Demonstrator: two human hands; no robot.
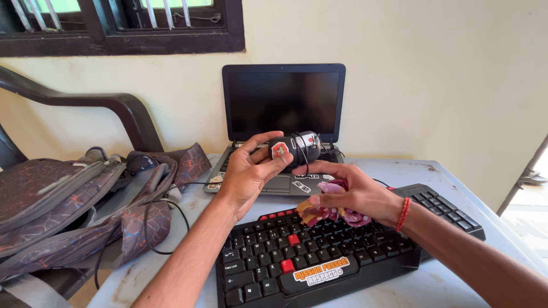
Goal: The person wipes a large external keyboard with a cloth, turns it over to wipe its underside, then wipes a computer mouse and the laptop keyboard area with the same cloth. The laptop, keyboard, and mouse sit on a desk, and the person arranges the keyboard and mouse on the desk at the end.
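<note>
Dark laptop screen [283,102] behind; orange sticker [321,270] on keyboard [268,268].

Bright daylight fills the scene, strongest at the right edge, where the floor beyond the table [502,239] is washed out to near white. The wall [428,74] is evenly lit and warm in tone. The window [114,23] at far left glows pale green, overexposed. Soft shadows fall under the forearms onto the keyboard [319,256]. The laptop screen [283,102] is dark with faint reflection. Focus is sharp throughout; straight lines bend slightly toward the corners
</note>
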